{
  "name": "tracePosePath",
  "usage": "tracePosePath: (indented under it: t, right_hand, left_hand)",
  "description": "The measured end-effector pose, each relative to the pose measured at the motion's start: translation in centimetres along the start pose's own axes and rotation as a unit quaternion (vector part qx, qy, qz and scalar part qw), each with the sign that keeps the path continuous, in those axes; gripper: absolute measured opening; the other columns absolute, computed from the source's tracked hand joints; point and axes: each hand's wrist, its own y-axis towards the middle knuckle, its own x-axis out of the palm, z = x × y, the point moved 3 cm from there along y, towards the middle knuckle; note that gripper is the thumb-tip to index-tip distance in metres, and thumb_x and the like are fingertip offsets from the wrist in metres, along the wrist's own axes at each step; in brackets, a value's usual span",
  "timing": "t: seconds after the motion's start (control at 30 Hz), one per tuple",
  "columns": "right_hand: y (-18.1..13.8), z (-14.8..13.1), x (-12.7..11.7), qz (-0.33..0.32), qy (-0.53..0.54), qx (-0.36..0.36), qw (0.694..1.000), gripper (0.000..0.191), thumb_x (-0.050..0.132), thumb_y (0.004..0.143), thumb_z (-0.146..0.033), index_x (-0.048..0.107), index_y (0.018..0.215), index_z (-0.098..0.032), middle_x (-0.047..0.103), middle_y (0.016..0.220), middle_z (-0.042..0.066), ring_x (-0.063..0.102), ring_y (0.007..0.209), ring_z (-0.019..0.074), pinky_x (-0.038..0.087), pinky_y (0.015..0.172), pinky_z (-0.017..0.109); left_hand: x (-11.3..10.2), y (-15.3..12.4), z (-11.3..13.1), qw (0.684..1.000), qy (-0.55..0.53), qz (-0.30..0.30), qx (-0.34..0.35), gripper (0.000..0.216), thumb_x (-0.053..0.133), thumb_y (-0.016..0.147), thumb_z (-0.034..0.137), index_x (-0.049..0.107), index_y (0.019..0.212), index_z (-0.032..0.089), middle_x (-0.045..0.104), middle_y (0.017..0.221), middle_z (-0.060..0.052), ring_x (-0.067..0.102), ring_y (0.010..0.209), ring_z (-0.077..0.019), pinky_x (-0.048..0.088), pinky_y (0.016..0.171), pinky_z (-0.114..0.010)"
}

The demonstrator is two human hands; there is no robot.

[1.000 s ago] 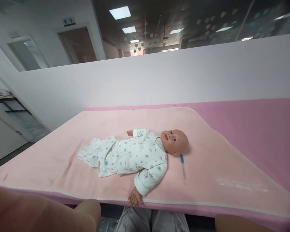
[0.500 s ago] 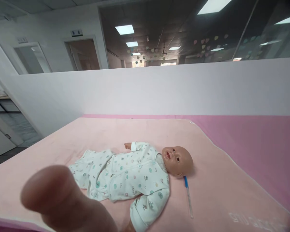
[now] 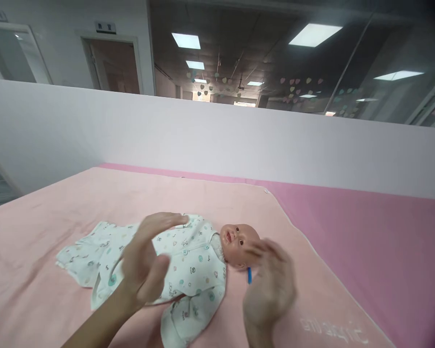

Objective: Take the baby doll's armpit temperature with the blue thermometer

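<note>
A baby doll [image 3: 239,244] lies on its back across the bed, its head to the right. It wears white pyjamas [image 3: 199,270] with a small coloured print. My left hand [image 3: 147,261] hovers over the doll's body, fingers stretched and thumb apart, with nothing in it. Beside the doll's head is my right hand [image 3: 270,285], blurred by motion, its fingers extended and no object visible in it. A thin stick with a blue end [image 3: 249,275] lies by the doll's ear; my right hand hides most of it.
A peach blanket [image 3: 137,193] with a pale edge covers much of the pink bed surface [image 3: 348,222]. Behind it runs a low white wall [image 3: 203,140] with dark glass above. A door [image 3: 114,65] stands at the back left.
A blurred close-up hand at lower left has given way to both hands stretched over the doll. The view has turned right, shifting the doll leftward; the stick's clear part is now covered.
</note>
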Motion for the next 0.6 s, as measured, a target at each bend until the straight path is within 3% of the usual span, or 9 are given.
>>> tracePosePath:
  t: [0.03,0.13,0.23,0.37,0.6]
  right_hand:
    - [-0.6,0.5,0.7,-0.044,-0.024,0.025,0.998,0.028,0.041,0.081,-0.03,0.057,0.095,-0.013,0.062,0.086,0.01,0.059,0.074,0.019,0.046,0.056,0.029]
    - [-2.5,2.8,3.2,-0.201,-0.113,0.062,0.971,0.024,0.043,0.08,-0.028,0.06,0.092,-0.016,0.064,0.086,0.008,0.058,0.07,0.017,0.044,0.053,0.026]
    - [-3.5,4.6,4.7,-0.275,-0.188,0.042,0.942,0.025,0.04,0.08,-0.023,0.061,0.092,-0.018,0.064,0.087,0.006,0.057,0.072,0.0166,0.043,0.059,0.026]
    - [-3.4,5.5,5.7,-0.287,-0.237,-0.009,0.928,0.023,0.04,0.078,-0.017,0.062,0.082,-0.018,0.063,0.079,0.004,0.057,0.071,0.0155,0.041,0.063,0.025]
    - [-3.8,6.0,5.8,-0.251,-0.234,-0.028,0.939,0.018,0.042,0.077,-0.019,0.06,0.08,-0.018,0.062,0.076,0.003,0.055,0.067,0.0133,0.04,0.062,0.023]
  left_hand:
    - [0.7,0.1,-0.5,0.999,0.008,-0.03,-0.005,0.028,0.042,0.085,0.032,0.053,0.109,0.021,0.06,0.102,-0.006,0.052,0.099,-0.0206,0.044,0.084,-0.039]
    - [3.8,-1.0,-3.5,0.975,0.059,-0.18,-0.115,0.027,0.04,0.086,0.025,0.053,0.109,0.022,0.059,0.106,-0.005,0.051,0.099,-0.0186,0.041,0.087,-0.035]
    - [6.1,-3.3,-6.2,0.943,0.113,-0.272,-0.154,0.026,0.039,0.086,0.026,0.058,0.103,0.023,0.06,0.101,-0.003,0.05,0.098,-0.0183,0.039,0.086,-0.034]
    - [7.3,-5.3,-8.4,0.919,0.167,-0.318,-0.16,0.022,0.042,0.083,0.024,0.063,0.089,0.023,0.062,0.089,-0.001,0.052,0.087,-0.0185,0.037,0.079,-0.034]
    - [7.0,-5.6,-8.3,0.928,0.128,-0.3,-0.178,0.017,0.044,0.078,0.02,0.061,0.082,0.022,0.062,0.085,0.0,0.052,0.085,-0.0164,0.036,0.078,-0.029]
